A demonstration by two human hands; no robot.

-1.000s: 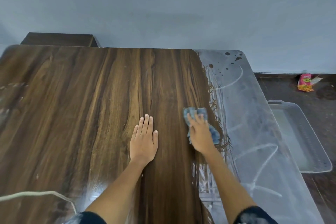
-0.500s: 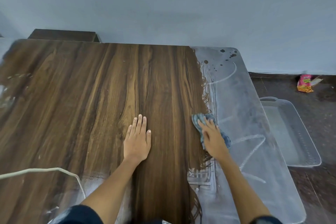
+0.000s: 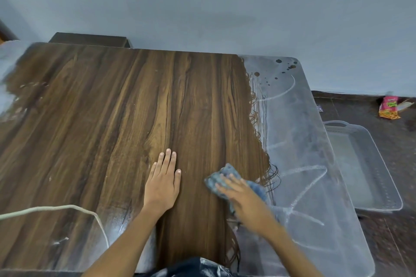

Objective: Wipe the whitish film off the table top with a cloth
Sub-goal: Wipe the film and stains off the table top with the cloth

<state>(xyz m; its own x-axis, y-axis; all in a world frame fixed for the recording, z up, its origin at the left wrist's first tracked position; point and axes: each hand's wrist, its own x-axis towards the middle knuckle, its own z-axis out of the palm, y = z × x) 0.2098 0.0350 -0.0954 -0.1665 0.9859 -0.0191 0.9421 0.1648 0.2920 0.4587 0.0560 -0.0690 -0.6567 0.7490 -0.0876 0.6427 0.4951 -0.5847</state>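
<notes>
A dark wood-grain table top (image 3: pixel 112 130) fills most of the view. A whitish film (image 3: pixel 299 141) with curved streaks covers its right strip, and smaller patches lie at the left edge and near front. My right hand (image 3: pixel 245 200) presses a crumpled blue cloth (image 3: pixel 221 177) flat on the wood, just left of the film's ragged border. My left hand (image 3: pixel 163 180) rests flat on the bare wood, fingers together, holding nothing.
A pale cord (image 3: pixel 67 209) curves over the table's near left part. On the dark floor to the right lie a clear plastic tray (image 3: pixel 364 168) and a pink snack packet (image 3: pixel 388 107). A grey wall stands behind, with a dark cabinet top (image 3: pixel 90 39) at the back left.
My right hand has slid the cloth back and to the left, from the film's border onto the bare wood. The left hand has stayed planted. The view has shifted slightly.
</notes>
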